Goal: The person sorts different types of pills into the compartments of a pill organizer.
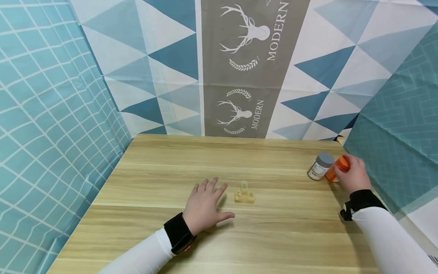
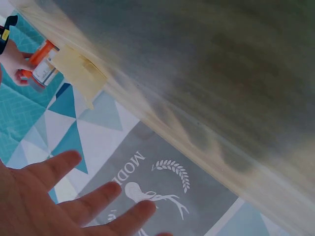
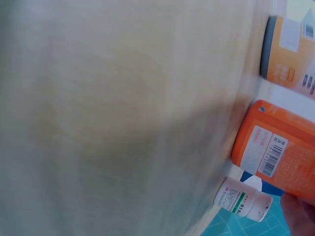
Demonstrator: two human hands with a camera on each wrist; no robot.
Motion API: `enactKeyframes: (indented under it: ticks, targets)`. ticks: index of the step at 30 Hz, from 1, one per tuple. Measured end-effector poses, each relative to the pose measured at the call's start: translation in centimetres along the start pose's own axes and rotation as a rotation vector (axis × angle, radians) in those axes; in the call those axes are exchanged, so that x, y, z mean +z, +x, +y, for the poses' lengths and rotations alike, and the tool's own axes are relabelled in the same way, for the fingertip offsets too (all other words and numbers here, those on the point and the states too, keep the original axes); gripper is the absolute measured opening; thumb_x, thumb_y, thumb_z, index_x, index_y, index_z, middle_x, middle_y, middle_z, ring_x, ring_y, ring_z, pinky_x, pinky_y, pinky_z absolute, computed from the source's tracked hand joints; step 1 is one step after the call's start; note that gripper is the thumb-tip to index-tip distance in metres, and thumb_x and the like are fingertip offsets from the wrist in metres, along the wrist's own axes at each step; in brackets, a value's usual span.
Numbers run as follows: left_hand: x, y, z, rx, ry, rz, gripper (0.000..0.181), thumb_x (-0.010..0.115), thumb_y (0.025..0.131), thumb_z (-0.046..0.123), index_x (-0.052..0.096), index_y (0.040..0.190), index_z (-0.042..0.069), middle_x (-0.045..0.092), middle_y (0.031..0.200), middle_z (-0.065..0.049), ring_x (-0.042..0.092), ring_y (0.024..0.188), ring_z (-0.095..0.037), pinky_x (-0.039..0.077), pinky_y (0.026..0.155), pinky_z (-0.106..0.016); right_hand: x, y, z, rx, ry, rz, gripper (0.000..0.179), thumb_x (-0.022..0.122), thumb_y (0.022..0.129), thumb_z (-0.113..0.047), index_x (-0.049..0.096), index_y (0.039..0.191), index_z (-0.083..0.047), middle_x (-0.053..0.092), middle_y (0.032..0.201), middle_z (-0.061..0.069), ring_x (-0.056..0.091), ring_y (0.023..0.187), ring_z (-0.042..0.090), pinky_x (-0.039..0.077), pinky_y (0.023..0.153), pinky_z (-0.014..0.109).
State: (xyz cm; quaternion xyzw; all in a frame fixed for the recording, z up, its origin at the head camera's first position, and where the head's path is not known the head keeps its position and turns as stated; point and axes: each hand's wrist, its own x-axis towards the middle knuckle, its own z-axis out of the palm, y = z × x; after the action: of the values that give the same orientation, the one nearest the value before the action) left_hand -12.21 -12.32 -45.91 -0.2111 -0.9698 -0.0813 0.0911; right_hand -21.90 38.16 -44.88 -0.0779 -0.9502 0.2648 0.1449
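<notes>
At the table's right side, my right hand grips an orange bottle by its orange cap, fingers and thumb around it. The bottle's printed label and barcode show in the right wrist view, where only a fingertip appears. Close to its left stands a jar with a grey lid and white label. My left hand hovers low over the table with fingers spread, holding nothing. Just right of its fingertips lies a small translucent yellow plastic piece with an upright tab.
A small white bottle with a green stripe stands beyond the orange bottle in the right wrist view. The wood-grain table meets a patterned cloth at the back. Teal cloths hang at the left and right.
</notes>
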Motion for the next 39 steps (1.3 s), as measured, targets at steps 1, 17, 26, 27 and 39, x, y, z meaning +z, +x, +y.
enactKeyframes:
  ticks: [1, 17, 26, 27, 39]
  targets:
    - [0.0, 0.0, 0.0, -0.004, 0.001, 0.000, 0.096, 0.056, 0.073, 0.085, 0.044, 0.150, 0.028, 0.037, 0.155, -0.013, 0.038, 0.136, -0.043, 0.031, 0.107, -0.063, 0.0, -0.3, -0.1, 0.001, 0.007, 0.013, 0.065, 0.058, 0.098, -0.027, 0.032, 0.149, 0.004, 0.030, 0.139, 0.038, 0.042, 0.112, 0.054, 0.039, 0.091, 0.068]
    - [-1.0, 0.0, -0.3, -0.040, 0.031, -0.038, 0.101, 0.050, 0.073, 0.088, 0.038, 0.153, 0.028, 0.031, 0.159, -0.012, 0.032, 0.141, -0.044, 0.024, 0.108, -0.067, -1.1, -9.4, -7.2, -0.211, -0.022, 0.135, 0.052, 0.072, 0.089, -0.014, 0.051, 0.133, 0.002, 0.047, 0.124, 0.030, 0.048, 0.099, 0.043, 0.042, 0.072, 0.053]
    - [-1.2, 0.7, 1.6, -0.025, -0.313, -0.088, 0.102, 0.063, 0.077, 0.076, 0.036, 0.153, 0.014, 0.040, 0.153, -0.014, 0.042, 0.137, -0.033, 0.040, 0.106, -0.047, 4.2, -13.7, -16.1, -0.514, 0.027, -0.015, 0.053, 0.082, 0.082, -0.017, 0.058, 0.129, -0.007, 0.054, 0.124, 0.013, 0.062, 0.097, 0.026, 0.054, 0.075, 0.045]
    - [-1.2, 0.8, 1.9, -0.026, -0.359, -0.093, 0.101, 0.066, 0.078, 0.073, 0.036, 0.153, 0.013, 0.040, 0.152, -0.014, 0.044, 0.136, -0.032, 0.042, 0.105, -0.046, 4.7, -14.0, -16.9, -0.533, 0.028, -0.032, 0.054, 0.082, 0.082, -0.018, 0.058, 0.129, -0.007, 0.054, 0.125, 0.012, 0.062, 0.097, 0.024, 0.055, 0.075, 0.043]
    - [0.1, 1.7, 4.4, -0.013, -0.694, -0.168, 0.083, 0.079, 0.084, 0.039, 0.037, 0.150, 0.010, 0.049, 0.144, -0.008, 0.058, 0.118, -0.022, 0.051, 0.092, -0.035, 8.4, -16.2, -21.9, -0.615, 0.060, -0.166, 0.051, 0.083, 0.082, -0.026, 0.061, 0.127, -0.016, 0.053, 0.127, 0.005, 0.064, 0.095, 0.016, 0.056, 0.076, 0.033]
